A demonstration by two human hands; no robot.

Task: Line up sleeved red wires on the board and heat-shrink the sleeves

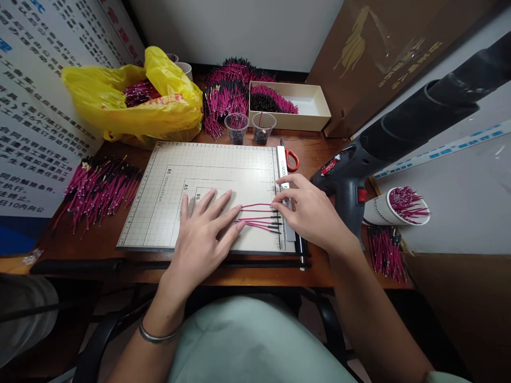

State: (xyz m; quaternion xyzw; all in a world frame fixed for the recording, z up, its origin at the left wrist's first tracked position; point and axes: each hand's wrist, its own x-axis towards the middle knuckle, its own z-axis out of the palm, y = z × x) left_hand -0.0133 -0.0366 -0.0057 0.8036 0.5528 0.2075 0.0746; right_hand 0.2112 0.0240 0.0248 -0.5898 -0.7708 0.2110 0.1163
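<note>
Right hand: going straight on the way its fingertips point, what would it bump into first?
Beyond the magenta wire it pinches, the right hand would probably meet the left hand, though depth is unclear.

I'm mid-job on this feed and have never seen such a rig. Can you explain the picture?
There's no machine: these are a person's two bare hands, seen from a camera worn on the head. The left hand lies spread on a gridded board, at the left ends of several pink wires. The right hand pinches one wire's end, near the metal strip along the board's right edge. Around it on the wooden table are a yellow bag, an open box and two clear cups; a black gun-shaped tool is to the right.
</note>
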